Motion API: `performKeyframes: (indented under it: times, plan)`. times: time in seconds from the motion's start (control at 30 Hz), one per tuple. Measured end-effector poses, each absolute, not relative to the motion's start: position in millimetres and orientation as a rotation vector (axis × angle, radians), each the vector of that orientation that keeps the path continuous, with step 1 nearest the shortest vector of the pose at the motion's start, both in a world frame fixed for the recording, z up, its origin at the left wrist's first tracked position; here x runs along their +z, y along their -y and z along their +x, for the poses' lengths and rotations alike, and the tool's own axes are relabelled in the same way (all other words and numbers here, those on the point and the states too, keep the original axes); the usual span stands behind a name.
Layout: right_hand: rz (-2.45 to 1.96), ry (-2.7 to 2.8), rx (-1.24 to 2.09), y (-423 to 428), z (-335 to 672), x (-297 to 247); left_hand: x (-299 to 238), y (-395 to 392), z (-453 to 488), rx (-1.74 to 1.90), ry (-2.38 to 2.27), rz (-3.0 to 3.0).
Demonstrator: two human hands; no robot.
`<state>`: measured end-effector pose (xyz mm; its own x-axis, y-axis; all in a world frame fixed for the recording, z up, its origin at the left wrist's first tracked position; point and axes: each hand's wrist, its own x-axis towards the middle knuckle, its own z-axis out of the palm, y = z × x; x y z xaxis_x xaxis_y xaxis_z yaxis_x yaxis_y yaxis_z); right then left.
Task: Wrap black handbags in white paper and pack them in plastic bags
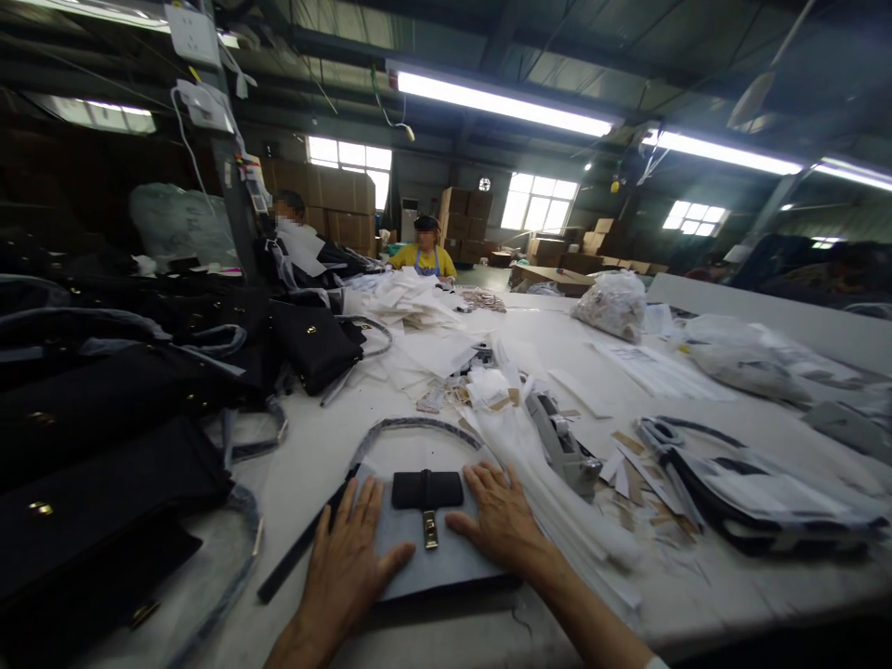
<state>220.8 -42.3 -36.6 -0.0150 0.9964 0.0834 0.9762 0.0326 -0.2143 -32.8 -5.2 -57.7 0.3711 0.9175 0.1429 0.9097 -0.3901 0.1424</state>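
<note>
At far left, black bags [139, 367] with brass locks [40, 509] are heaped on the desk [303, 451]; I should leave a gap between this heap and my work, since hard metal could mark a surface. Next, a dark strap [298, 550] slants out beside my left hand [348, 550]; I cannot tell whether it is attached. My left hand is flat, fingers spread, gripping nothing, and rests on the left part of a pale sheet [470, 560]. The sheet covers the front of the bag [446, 595], which lies on the desk directly before me, its handle [418, 424] arching away from me. Midway between my hands are the black tab [410, 490] and, below it, the brass clasp [430, 531]. Both thumbs point inward near the clasp without covering it; this spacing seems correct. Light, even pressure from the palms, worked outward from the clasp, should level the sheet without creasing it. My right hand [507, 522] is likewise flattened with fingers spread, holding nothing, at the sheet's right side. Just beyond it, white wrap [582, 548] lies bunched before a grey dispenser [561, 446]; loose material there could slip under the bag. Farther right are paper scraps [631, 467] and a wrapped bag [780, 492], both apart from my hands.
</note>
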Motion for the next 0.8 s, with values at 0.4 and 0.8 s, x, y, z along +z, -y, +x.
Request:
performKeyframes:
  times: [0.4, 0.8]
  plan:
    - [-2.172, 2.077, 0.31, 27.4, 231.1, -24.1, -44.6, -1.2, -36.8, 0.213, -1.776, 2.453]
    - [-1.948, 2.122, 0.193, 64.9, 198.9, -39.1, -56.8, -7.9, -42.3, 0.233, -1.876, 2.587]
